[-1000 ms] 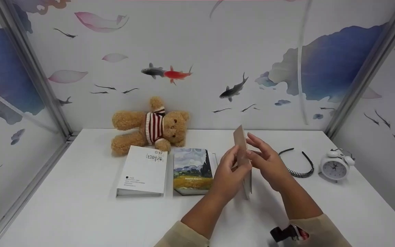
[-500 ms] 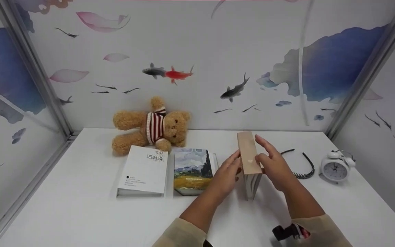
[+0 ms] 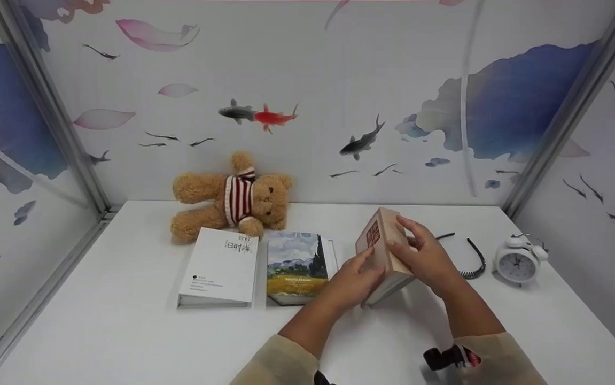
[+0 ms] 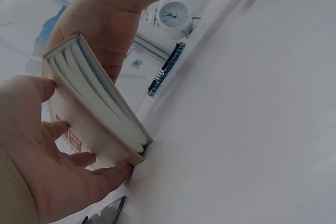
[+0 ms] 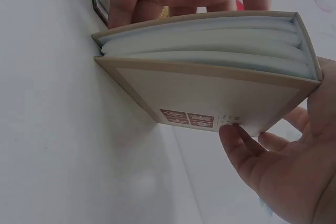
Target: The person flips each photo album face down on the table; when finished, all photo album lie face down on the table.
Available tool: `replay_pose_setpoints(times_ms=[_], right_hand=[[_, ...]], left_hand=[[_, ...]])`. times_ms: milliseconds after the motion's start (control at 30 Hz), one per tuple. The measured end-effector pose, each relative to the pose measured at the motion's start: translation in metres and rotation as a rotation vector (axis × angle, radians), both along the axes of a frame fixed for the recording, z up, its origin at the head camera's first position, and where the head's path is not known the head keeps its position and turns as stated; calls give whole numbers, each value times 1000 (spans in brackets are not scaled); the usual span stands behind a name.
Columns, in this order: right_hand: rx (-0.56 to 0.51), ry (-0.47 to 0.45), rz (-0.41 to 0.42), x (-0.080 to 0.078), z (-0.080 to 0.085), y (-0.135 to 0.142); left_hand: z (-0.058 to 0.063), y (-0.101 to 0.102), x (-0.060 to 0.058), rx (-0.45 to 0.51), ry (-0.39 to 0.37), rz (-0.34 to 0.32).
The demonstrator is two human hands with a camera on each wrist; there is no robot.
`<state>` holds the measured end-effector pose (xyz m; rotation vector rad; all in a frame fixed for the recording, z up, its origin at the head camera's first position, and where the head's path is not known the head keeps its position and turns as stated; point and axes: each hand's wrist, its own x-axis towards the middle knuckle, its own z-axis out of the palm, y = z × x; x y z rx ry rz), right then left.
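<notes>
Beige hardcover book with red square print (image 3: 381,243) is held tilted, spine facing up, over the white counter (image 3: 125,337), between a colourful landscape-covered photo album (image 3: 295,262) and a black toothed headband (image 3: 474,275). The right hand (image 3: 425,259) pinches it in its grip, thumb on the spine and fingers on the far cover. The left hand (image 3: 352,283) has its grip spread, fingers resting against the near cover. Slightly wavy pages show between both covers. Whether its lowest corner touches the counter cannot be told.
</notes>
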<state>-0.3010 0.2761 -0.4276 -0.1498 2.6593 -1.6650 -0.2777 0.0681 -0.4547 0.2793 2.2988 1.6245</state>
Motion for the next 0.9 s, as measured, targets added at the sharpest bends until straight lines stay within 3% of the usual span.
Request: replay_pose_setpoints(times_ms=[133,300,567,900], right_hand=[[66,30,-5,-1,-3,8],[93,-22,1,-6,-10,12],[215,-74,-6,-12,-20,22],[279,-122,24,-12,-30,26]], left_hand=[[1,2,-7,-135,57,-32],[2,3,-17,-266,137,-86],[-1,5,-21,-395,159,-101],[-7,9,-20,-527,217,-129]])
